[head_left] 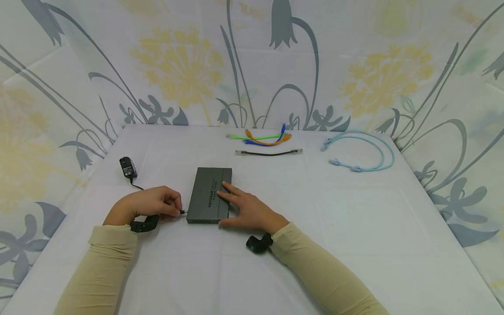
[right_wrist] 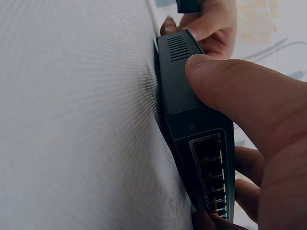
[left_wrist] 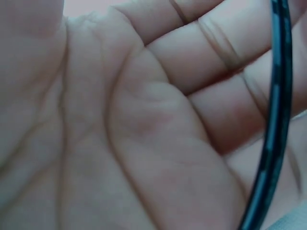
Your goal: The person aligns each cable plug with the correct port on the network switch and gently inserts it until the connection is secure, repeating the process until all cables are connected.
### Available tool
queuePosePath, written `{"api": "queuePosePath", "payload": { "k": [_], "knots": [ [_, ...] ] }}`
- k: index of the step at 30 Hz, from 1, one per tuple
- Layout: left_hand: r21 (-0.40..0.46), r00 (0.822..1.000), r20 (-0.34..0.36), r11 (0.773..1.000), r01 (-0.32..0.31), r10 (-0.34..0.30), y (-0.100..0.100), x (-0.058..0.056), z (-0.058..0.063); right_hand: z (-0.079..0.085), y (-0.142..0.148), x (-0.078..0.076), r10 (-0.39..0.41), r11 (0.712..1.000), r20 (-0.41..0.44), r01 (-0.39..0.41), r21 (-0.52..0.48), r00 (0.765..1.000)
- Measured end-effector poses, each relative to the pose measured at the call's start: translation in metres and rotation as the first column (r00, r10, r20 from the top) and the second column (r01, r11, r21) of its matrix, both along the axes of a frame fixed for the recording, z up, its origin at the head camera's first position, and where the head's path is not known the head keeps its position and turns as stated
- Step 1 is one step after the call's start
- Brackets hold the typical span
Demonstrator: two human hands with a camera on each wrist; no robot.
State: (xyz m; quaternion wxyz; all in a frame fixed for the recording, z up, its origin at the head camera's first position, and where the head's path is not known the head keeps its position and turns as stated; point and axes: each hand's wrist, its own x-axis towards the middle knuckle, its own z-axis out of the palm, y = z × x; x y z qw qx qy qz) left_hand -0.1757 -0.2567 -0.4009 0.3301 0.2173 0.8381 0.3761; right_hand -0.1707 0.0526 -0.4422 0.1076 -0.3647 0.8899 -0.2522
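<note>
A dark grey NETGEAR network switch (head_left: 210,194) lies flat on the white-covered table. My left hand (head_left: 163,203) pinches the power plug (head_left: 182,212) of the adapter's cord at the switch's left side; whether the plug's tip is inside a jack cannot be made out. In the left wrist view the black cord (left_wrist: 276,124) runs across my fingers. My right hand (head_left: 252,210) holds the switch from the right, thumb at its near corner and fingers over its top. The right wrist view shows a row of Ethernet ports (right_wrist: 211,167) on the switch's right side.
The black power adapter (head_left: 127,167) lies at left. Beyond the switch are a short black cable (head_left: 267,153) and a cluster of green, orange and blue cables (head_left: 264,141). Light blue cables (head_left: 383,153) curve at the far right. A floral curtain (head_left: 252,65) borders the table.
</note>
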Motion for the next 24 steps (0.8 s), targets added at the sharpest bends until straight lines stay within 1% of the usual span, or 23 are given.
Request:
{"api": "queuePosePath", "payload": {
  "k": [7,13,24],
  "knots": [
    [-0.026,1.000,-0.017,1.000,0.013,-0.013,0.0021,0.0000,-0.0022,0.0011,-0.0001,0.0010,-0.005,1.000,0.003,0.005,0.002,1.000],
    [-0.041,1.000,-0.006,0.999,0.012,-0.013,0.0036,0.0000,-0.0038,0.0004,-0.0004,0.0007,-0.008,1.000,-0.001,0.008,0.004,1.000],
    [-0.025,1.000,0.013,0.999,0.020,-0.019,0.0018,-0.0006,-0.0046,0.0013,-0.0004,-0.0001,-0.008,1.000,0.016,0.007,0.016,1.000]
  ]
}}
